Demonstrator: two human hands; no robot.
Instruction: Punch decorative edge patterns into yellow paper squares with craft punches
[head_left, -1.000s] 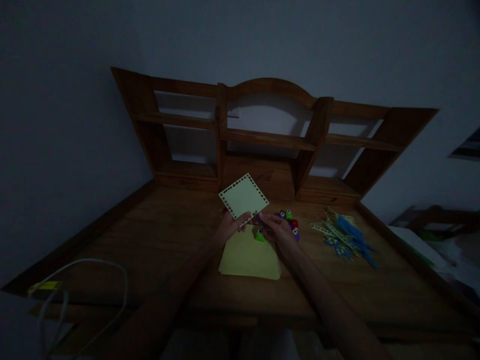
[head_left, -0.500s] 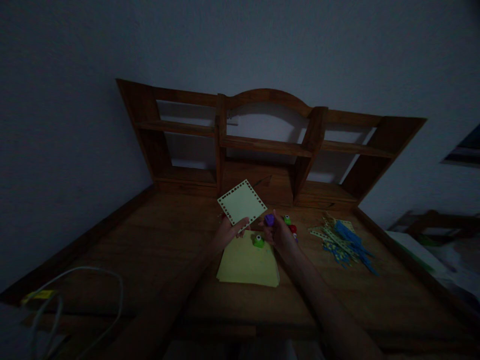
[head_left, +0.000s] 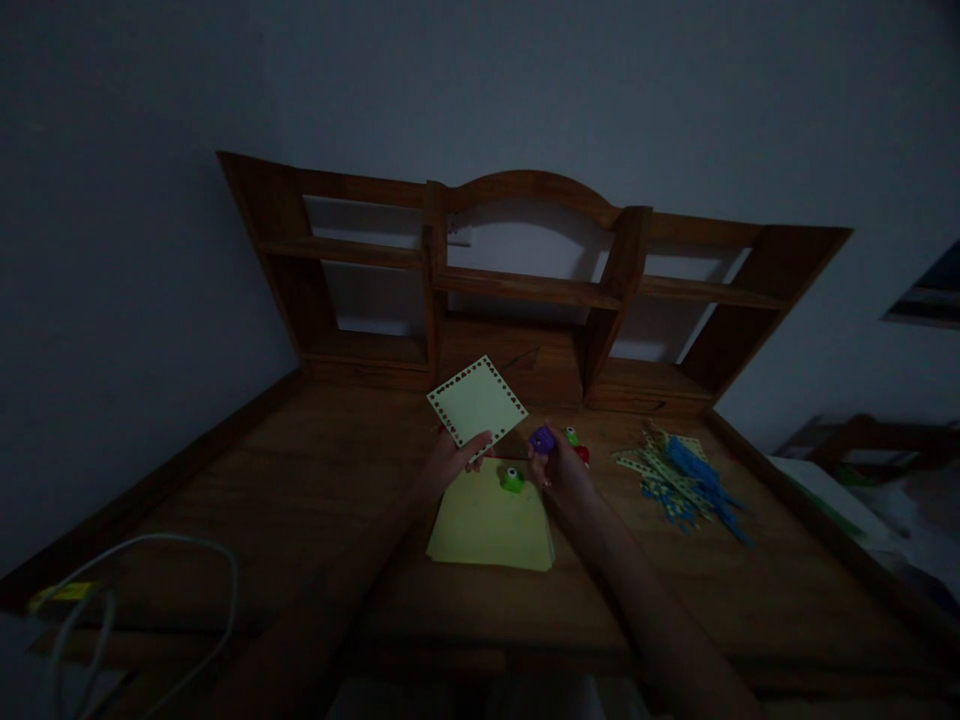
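My left hand (head_left: 448, 463) grips the lower corner of a square sheet of pale yellow paper (head_left: 478, 403), raised above the desk. Small punched shapes run along its edges. To its right, my right hand (head_left: 561, 468) is closed around a purple craft punch (head_left: 541, 439), held apart from the sheet. Beneath and between both hands lies a stack of yellow paper (head_left: 491, 530), with a green craft punch (head_left: 512, 480) resting on its upper part. Another green punch (head_left: 571, 435) and a red punch (head_left: 582, 455) sit just beyond my right hand, partly hidden by it.
Blue and yellow paper strips (head_left: 694, 475) lie heaped on the right of the wooden desk (head_left: 300, 480). A wooden shelf unit (head_left: 517, 287) rises along the back. At the front left, a white cable (head_left: 232, 570) loops near a yellow item (head_left: 64, 592).
The purple punch has turned slightly in my right hand. My left hand still holds the sheet in much the same pose. The whole view has shifted a little.
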